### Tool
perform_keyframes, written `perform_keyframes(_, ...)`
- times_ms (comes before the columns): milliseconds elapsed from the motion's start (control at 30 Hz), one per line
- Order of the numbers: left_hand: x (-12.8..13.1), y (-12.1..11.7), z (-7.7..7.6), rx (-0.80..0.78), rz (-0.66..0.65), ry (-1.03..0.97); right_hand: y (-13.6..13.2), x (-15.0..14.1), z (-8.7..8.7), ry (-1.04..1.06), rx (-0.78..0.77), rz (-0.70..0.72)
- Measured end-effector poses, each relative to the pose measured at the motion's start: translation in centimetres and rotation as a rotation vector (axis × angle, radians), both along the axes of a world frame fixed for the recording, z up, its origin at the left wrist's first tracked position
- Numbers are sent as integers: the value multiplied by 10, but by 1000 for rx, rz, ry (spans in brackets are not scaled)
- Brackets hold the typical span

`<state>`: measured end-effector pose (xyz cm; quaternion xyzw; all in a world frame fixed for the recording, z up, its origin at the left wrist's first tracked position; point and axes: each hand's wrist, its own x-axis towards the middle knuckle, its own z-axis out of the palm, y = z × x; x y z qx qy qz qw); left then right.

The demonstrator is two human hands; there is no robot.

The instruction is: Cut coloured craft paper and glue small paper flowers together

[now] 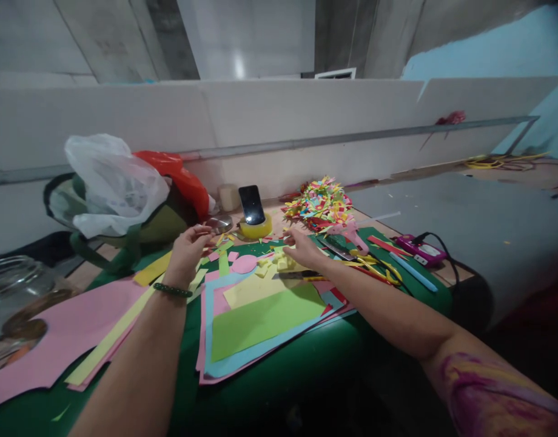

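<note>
My left hand [188, 250], with a dark green bead bracelet [172, 290] on the wrist, hovers at the left of the paper scraps. Its fingers are loosely bent, thumb apart, and I see nothing in them. Across from it, my right hand [301, 249] is over small cut pale yellow paper pieces [283, 262], fingers apart and nothing visible between them. A pink paper circle [245, 264] lies between the hands. Closer to me is a stack of coloured sheets, a green sheet [265, 325] on top. Scissors with yellow handles [379, 267] lie partly behind my right forearm.
A phone [252, 205] leans above a yellow tape roll [256, 227]. Behind my right hand are a heap of colourful paper bits [322, 203] and a pink glue gun [349, 233]. A bag with white plastic [119, 188] stands left; a purple power strip [422, 250] lies right.
</note>
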<state>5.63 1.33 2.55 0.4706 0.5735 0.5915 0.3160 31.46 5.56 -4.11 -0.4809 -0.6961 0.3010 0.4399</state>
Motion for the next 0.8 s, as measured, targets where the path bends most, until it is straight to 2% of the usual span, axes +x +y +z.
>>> perform_keyframes(100,-19,4,1,5,105,107,3,7,4,11,76,-56)
perform_keyframes(200,-47,7,2,-86,230,419,2,13,8,71,179,-84)
perform_keyframes(300,-72,6,-1,-218,278,651,-3,14,11,139,292,-106)
perform_keyframes(433,-86,4,-10,-437,220,835,-13,13,14,97,345,-69)
perform_keyframes(567,-82,6,-17,-628,90,989,-17,13,15,44,362,-56)
perform_keyframes(800,-67,10,-25,-712,-2,1185,-17,14,14,-2,372,-14)
